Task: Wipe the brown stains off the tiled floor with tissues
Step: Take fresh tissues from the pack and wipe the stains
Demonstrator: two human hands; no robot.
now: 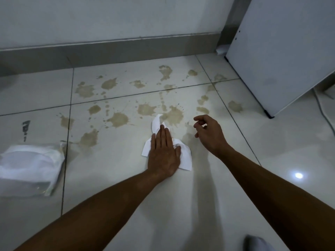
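Several brown stains are splashed over the white tiled floor, from the skirting down to mid-frame. A white tissue lies flat on the floor just below a large stain. My left hand presses palm-down on the tissue with fingers straight and together; one end of the tissue sticks out beyond the fingertips. My right hand hovers just right of it, fingers loosely curled, holding nothing.
A soft pack of white tissues lies on the floor at the left. A white panel leans at the right with a cable behind it. A grey skirting board runs along the wall.
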